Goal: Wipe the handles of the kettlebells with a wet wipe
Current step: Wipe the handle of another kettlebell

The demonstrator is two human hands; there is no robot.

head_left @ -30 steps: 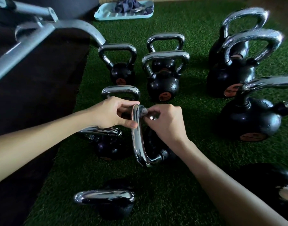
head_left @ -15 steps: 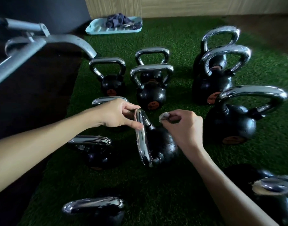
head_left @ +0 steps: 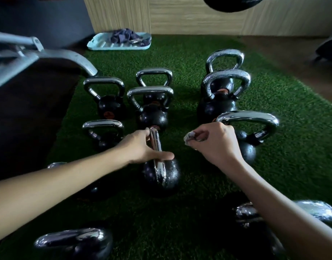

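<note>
Chrome handle (head_left: 154,137) of the middle kettlebell (head_left: 169,178) ran lengthwise away from the person, gripped by the left hand (head_left: 140,147); the kettlebell sat on green turf (head_left: 292,143); the right hand (head_left: 215,141), pinching the crumpled wet wipe (head_left: 189,138), hung just right of it, apart.

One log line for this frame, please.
left hand grips handle | right hand pinches wipe | wipe apart from handle

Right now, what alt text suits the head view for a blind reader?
A person's left hand grips a kettlebell's chrome handle while the right hand pinches a crumpled wet wipe beside it; more kettlebells stand on green turf.
</note>
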